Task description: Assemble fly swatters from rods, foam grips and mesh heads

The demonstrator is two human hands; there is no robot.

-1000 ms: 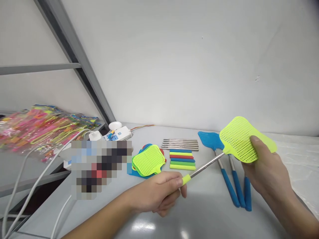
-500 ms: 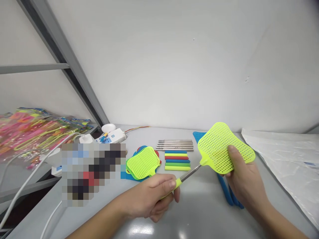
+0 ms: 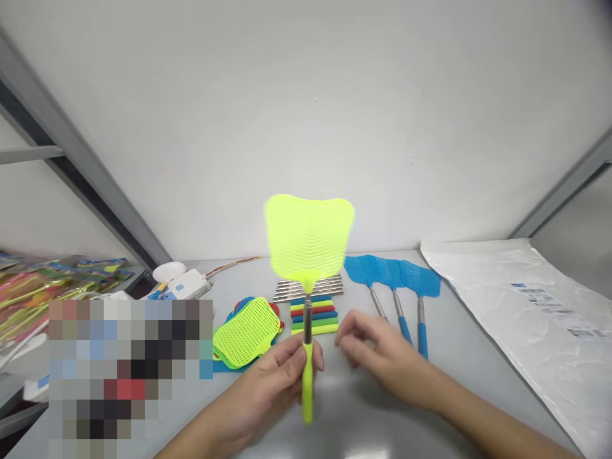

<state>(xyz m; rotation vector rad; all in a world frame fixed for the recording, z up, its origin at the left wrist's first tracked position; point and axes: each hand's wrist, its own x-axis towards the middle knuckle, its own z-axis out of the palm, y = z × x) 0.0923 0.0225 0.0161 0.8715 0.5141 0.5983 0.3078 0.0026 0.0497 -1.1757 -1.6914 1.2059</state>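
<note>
Broadly, a table (image 3: 461,338) spans the lower frame, a white bag (image 3: 502,331) at right. At centre, the left hand (image 3: 280,373) pinches an upright lime swatter (image 3: 308,236); the right hand (image 3: 385,363), loosely curled, fingers parted, hovers beside it. Blue swatters (image 3: 391,274) lie right of centre, mesh heads (image 3: 248,335) left, rods (image 3: 329,285) and grips (image 3: 322,317) between.
</note>
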